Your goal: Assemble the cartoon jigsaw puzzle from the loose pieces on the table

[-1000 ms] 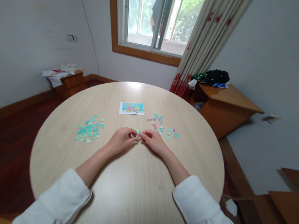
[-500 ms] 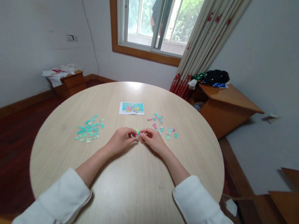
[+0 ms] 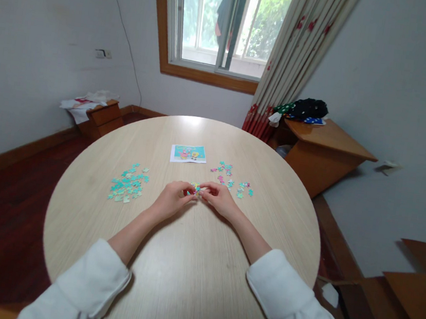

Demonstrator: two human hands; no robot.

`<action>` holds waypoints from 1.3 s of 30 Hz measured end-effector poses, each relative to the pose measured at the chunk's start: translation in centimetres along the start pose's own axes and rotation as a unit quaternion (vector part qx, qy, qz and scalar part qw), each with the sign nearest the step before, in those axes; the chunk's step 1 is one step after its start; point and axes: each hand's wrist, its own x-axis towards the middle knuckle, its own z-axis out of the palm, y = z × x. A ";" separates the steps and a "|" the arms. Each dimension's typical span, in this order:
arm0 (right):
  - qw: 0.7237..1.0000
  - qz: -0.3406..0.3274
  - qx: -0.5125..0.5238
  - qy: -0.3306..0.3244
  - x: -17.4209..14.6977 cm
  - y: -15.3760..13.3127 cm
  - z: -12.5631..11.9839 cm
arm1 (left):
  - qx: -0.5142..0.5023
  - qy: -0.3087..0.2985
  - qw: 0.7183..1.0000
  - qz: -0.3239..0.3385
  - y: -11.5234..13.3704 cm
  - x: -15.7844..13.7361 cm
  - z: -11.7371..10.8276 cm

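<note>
Near the middle of the round table [image 3: 180,269], my left hand [image 3: 176,195] and my right hand [image 3: 217,198] meet fingertip to fingertip. Between them are a few small jigsaw puzzle pieces [image 3: 196,188], yellow and teal, partly hidden by the fingers. Both hands pinch at these pieces, the left from one side and the right from the other. Just beyond lies a picture card [image 3: 189,154] with a pink and a yellow cartoon figure on teal. A heap of teal puzzle pieces [image 3: 128,184] is spread to the left.
Pink and teal loose pieces [image 3: 224,168] lie right of the card, with more teal pieces [image 3: 243,189] beside my right hand. A wooden desk [image 3: 328,137] bearing dark cloth stands beyond the table's right edge. A small cabinet [image 3: 105,116] is at the far left.
My right fingers have shifted very slightly at the pieces between my hands. Everything else on the table lies as before.
</note>
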 end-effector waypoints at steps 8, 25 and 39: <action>1.000 0.013 0.004 0.006 0.1 -0.3 -0.1 | -0.034 0.010 0.999 -0.012 -0.2 0.0 0.1; 1.000 0.007 -0.012 -0.013 -0.1 -0.8 -0.1 | -0.115 -0.013 0.992 -0.053 0.1 0.0 0.3; 0.999 -0.016 -0.038 -0.025 -0.4 -1.0 0.0 | -0.167 -0.032 0.982 -0.078 -0.4 0.0 0.7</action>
